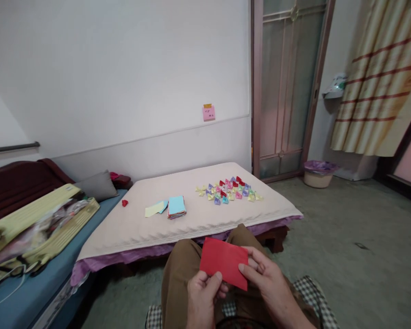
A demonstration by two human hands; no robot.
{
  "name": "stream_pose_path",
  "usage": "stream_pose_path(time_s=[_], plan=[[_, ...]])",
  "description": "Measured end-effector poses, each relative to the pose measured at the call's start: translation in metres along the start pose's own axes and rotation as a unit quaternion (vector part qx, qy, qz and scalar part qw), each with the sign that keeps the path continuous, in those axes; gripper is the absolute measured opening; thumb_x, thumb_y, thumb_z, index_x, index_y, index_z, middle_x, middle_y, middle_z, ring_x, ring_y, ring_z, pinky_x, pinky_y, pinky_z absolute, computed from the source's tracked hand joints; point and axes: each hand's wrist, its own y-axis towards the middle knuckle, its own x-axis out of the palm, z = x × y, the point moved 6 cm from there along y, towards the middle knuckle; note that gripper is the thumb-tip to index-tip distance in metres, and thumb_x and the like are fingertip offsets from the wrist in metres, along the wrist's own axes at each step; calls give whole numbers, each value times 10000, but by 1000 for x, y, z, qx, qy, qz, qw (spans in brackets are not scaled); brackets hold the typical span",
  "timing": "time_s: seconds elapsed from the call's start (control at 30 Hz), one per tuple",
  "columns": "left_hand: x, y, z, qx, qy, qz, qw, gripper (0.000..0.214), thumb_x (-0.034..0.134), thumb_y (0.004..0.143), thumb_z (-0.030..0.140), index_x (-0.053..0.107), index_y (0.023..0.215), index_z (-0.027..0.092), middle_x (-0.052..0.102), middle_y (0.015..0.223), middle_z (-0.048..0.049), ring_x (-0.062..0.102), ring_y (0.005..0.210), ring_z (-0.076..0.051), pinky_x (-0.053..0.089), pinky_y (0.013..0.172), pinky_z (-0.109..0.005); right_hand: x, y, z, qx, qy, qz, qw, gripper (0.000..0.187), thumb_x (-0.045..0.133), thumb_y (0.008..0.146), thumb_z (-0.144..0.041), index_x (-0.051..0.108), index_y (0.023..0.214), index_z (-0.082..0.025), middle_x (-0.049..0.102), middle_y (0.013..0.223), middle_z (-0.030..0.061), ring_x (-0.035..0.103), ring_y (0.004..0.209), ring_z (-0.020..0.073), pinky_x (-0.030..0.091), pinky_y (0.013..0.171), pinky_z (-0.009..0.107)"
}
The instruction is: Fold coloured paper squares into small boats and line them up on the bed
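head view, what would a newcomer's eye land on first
The red paper held low by the left hand and right hand stands out first. Next is a cluster of colourful folded papers on the right part of the pale cloth, with a blue-topped paper stack left of the cluster.

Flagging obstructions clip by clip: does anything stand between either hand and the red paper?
Nothing visible does: the left hand holds the red paper directly at its near edge, the right hand at its right side.
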Motion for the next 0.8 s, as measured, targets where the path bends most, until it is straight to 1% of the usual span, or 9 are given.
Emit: stream_pose_path(time_s=[0.17, 0.23, 0.27, 0.33, 0.43, 0.5, 0.6, 0.7, 0.8], plan=[[-5, -1, 0, 5, -12, -14, 1000, 355, 807, 554, 405, 595, 544, 119, 636, 470, -30, 530, 438, -94, 386, 462, -188, -3, -5, -4, -10, -31, 7, 999, 405, 611, 811, -396, 512, 1138, -180, 538, 610, -52, 509, 556, 127, 388, 530, 226], [-6, 0, -1, 1, -13, -21, 1000, 365, 805, 559, 408, 579, 531, 123, 636, 466, -31, 528, 433, -92, 384, 460, -187, -5, -6, -5, -20, -28, 1, 999, 374, 592, 828, -380, 506, 1139, -190, 503, 590, -66, 487, 541, 115, 379, 523, 217], [-7, 0, -2, -1, -13, -22, 1000, 369, 804, 558, 412, 575, 529, 124, 635, 464, -32, 528, 431, -91, 383, 458, -186, -7, -6, -6, -25, -28, -3, 999, 360, 587, 833, -364, 508, 1141, -196, 512, 600, -62, 499, 555, 117, 393, 537, 220], [-7, 0, -3, -4, -15, -21, 1000, 373, 803, 558, 419, 576, 533, 124, 635, 463, -32, 529, 431, -91, 382, 457, -185, -9, -7, -7, -32, -32, -19, 999, 371, 584, 834, -325, 504, 1180, -216, 580, 677, -35, 561, 641, 139, 446, 621, 249], [-6, -1, -2, -11, -23, -13, 1000, 380, 804, 550, 425, 570, 531, 127, 627, 456, -27, 524, 428, -88, 379, 456, -183, -11, -8, -10, -39, -65, -53, 996, 425, 587, 819, -271, 516, 1237, -253, 671, 952, 35, 617, 877, 193, 470, 799, 315], [-5, -2, 0, -15, -28, -11, 999, 386, 807, 539, 430, 563, 531, 130, 617, 447, -22, 515, 419, -84, 373, 451, -182, -11, -10, -12, -45, -116, -73, 990, 362, 591, 805, -255, 608, 1166, -256, 678, 1049, 51, 616, 944, 216, 467, 836, 325], [-4, -2, 0, -13, -14, -19, 1000, 400, 798, 545, 449, 554, 520, 132, 599, 425, -17, 495, 396, -79, 350, 435, -179, -6, -12, -18, -59, -181, -92, 977, 242, 598, 789, -253, 718, 999, -252, 720, 980, 44, 641, 885, 223, 483, 812, 315], [-4, -1, 0, 10, 24, -29, 999, 420, 771, 569, 484, 565, 508, 123, 576, 395, -19, 469, 371, -73, 321, 418, -177, -1, -12, -21, -71, -187, -100, 975, 185, 603, 795, -261, 743, 917, -264, 742, 882, 18, 658, 824, 204, 489, 792, 286], [-5, 0, -1, 41, 46, -23, 998, 424, 751, 589, 495, 582, 510, 116, 570, 394, -19, 461, 369, -74, 318, 417, -179, 2, -11, -16, -67, -159, -118, 978, 135, 621, 790, -271, 740, 850, -249, 742, 777, 1, 663, 740, 188, 500, 731, 263]])
